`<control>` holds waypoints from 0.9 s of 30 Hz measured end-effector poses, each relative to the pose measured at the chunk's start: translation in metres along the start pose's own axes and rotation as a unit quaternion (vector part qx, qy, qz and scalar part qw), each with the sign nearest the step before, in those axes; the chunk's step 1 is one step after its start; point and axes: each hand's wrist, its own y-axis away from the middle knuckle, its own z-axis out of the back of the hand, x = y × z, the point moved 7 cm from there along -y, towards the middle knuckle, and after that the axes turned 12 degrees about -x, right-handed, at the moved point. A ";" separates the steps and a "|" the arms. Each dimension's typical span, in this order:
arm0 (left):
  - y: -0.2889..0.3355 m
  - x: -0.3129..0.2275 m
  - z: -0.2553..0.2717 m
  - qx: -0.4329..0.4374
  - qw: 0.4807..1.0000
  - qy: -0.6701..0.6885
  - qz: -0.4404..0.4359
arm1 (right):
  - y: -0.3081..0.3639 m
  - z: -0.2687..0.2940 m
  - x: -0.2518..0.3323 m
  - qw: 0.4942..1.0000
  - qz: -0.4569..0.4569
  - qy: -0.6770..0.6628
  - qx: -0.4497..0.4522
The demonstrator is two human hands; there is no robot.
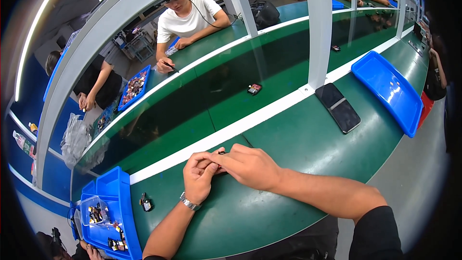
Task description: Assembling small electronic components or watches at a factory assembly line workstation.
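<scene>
My left hand (199, 178), with a metal-banded watch (190, 201) at its wrist, meets my right hand (256, 167) above the green bench. Both are closed, fingers pinched together around a small dark part (221, 152). Only a bit of it shows between the fingertips, so its kind cannot be told. Left of my left hand, a small black component (146, 202) lies alone on the bench. Farther left, a blue divided tray (126, 207) holds a clear plastic box (91, 202) and several small black, yellow and reddish components (117, 244).
A dark folding phone (338, 108) lies near a grey upright post (318, 29). Beyond it sits a blue tray (385, 91). Past the white rail, the green conveyor belt (231, 110) carries a small red-and-black component (254, 88). Opposite, a person in white (192, 19) works beside a filled blue tray (146, 71).
</scene>
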 end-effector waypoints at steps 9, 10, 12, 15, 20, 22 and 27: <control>0.002 0.006 0.001 -0.011 1.000 -0.001 0.012 | -0.003 0.002 -0.003 1.000 0.004 0.013 0.011; 0.002 0.006 0.002 -0.012 1.000 -0.002 0.011 | -0.003 0.002 -0.002 1.000 0.004 0.012 0.011; 0.003 0.006 0.002 -0.020 1.000 0.002 0.016 | -0.002 -0.001 -0.003 0.999 -0.013 0.001 0.032; 0.002 0.005 0.004 -0.028 0.999 0.003 0.018 | 0.002 -0.005 -0.006 0.998 -0.044 -0.016 0.042; 0.005 0.003 0.005 -0.034 0.999 -0.029 0.028 | 0.002 -0.008 -0.011 0.996 -0.065 -0.012 0.063; 0.001 0.002 0.005 -0.025 1.000 -0.012 0.011 | -0.001 -0.006 -0.010 0.997 -0.054 -0.019 0.047; 0.002 0.005 0.004 -0.023 0.999 0.032 0.015 | -0.005 0.004 -0.002 0.998 -0.009 -0.052 -0.029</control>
